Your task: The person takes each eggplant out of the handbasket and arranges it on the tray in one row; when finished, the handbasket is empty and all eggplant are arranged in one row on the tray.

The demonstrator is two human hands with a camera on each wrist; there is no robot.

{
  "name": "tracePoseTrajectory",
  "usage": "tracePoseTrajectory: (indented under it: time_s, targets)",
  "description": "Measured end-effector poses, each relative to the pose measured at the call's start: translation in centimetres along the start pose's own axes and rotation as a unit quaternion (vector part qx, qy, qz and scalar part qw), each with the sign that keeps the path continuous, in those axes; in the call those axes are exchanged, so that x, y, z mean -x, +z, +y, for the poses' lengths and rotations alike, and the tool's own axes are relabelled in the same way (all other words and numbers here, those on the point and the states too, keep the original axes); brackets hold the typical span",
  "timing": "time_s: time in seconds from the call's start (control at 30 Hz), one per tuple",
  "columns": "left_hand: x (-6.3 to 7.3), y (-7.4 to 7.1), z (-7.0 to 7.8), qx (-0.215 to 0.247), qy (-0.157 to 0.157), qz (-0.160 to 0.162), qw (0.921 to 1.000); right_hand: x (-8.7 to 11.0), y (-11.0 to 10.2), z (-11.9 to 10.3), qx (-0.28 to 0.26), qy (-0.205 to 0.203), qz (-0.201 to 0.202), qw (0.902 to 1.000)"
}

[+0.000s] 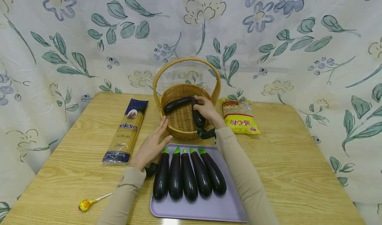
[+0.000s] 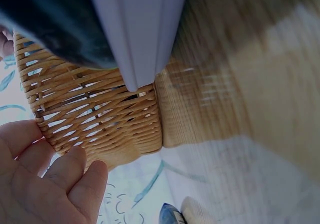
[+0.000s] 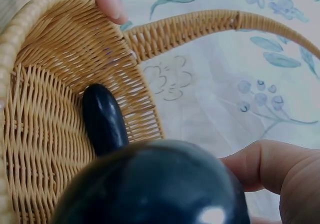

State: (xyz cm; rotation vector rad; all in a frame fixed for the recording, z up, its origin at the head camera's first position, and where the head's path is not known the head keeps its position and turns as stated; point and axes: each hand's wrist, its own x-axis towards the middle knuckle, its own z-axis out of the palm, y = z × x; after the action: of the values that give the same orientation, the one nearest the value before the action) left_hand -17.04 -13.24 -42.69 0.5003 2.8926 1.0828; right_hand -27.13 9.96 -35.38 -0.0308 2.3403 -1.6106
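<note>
Inside the wicker basket (image 1: 182, 123), my right hand (image 1: 207, 111) grips an eggplant (image 1: 197, 116) near its stem end. In the right wrist view, that eggplant (image 3: 155, 189) fills the bottom and hides most of the fingers. Another eggplant (image 1: 178, 104) lies against the basket's back wall. My left hand (image 1: 151, 147) has its fingers extended and touches the basket's left side, also seen in the left wrist view with the fingertips (image 2: 75, 156) on the weave. Several eggplants (image 1: 187, 175) with green stems lie side by side on a lilac tray (image 1: 215, 211) in front.
A pack of spaghetti (image 1: 128, 130) lies left of the basket. To its right is a yellow bag of noodles (image 1: 240, 117). Near the front left lies a lollipop (image 1: 86, 204). The basket's tall handle (image 1: 186, 59) arches overhead, with a floral curtain (image 1: 268, 52) behind the table.
</note>
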Motion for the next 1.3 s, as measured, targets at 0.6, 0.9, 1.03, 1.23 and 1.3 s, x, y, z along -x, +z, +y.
tracePoseTrajectory:
  time_s: [0.6,0.9,1.03,1.23,1.3]
  targets:
    - [0.0,-0.1,-0.1,0.001,0.003,0.004,1.0,1.2,-1.3,-0.2,-0.038,-0.004,-0.007,0.9993]
    - [0.0,0.0,-0.2,0.002,0.004,0.006,1.0,1.6,-1.5,0.2,-0.047,-0.009,-0.01,0.9988]
    - [0.0,0.0,-0.2,0.001,0.003,0.006,1.0,2.0,-1.8,0.3,-0.046,-0.015,-0.006,0.9988]
    - [0.0,0.1,-0.1,0.001,0.005,0.005,1.0,2.7,-2.4,0.6,-0.046,-0.021,-0.003,0.9987]
    - [0.1,0.0,-0.1,-0.001,0.005,0.003,1.0,2.9,-2.5,0.8,-0.043,-0.022,-0.003,0.9988]
